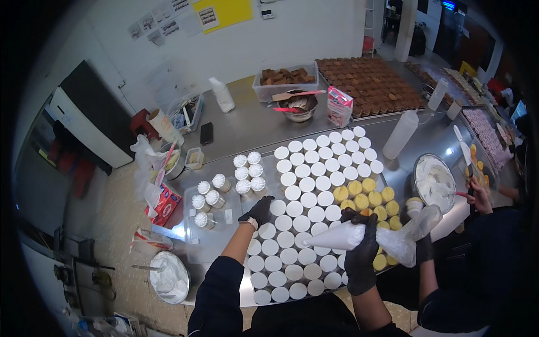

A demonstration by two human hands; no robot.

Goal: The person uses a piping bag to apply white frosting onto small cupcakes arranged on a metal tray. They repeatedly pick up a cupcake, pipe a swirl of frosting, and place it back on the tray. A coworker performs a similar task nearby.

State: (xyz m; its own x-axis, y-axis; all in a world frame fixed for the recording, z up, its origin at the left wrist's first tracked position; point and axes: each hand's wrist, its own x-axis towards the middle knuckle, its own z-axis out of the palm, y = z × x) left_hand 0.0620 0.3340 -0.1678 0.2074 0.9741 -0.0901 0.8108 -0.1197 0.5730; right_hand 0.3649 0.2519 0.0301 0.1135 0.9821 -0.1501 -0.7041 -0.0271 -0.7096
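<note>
My left hand, in a black glove, reaches to the left edge of many cups with smooth white tops, its fingers beside a cup; whether it grips one I cannot tell. My right hand, also black-gloved, is closed around a piping bag of white cream, its tip pointing left over the white-topped cups. Yellow-topped cups stand right of them. Left of my left hand, cups with piped white swirls stand in and beside a clear plastic lid or tray.
At right, a co-worker's hands are near a bowl of white cream; another cream bowl sits lower left. Behind stand a squeeze bottle, a carton, a mixing bowl and a tray of brown rounds.
</note>
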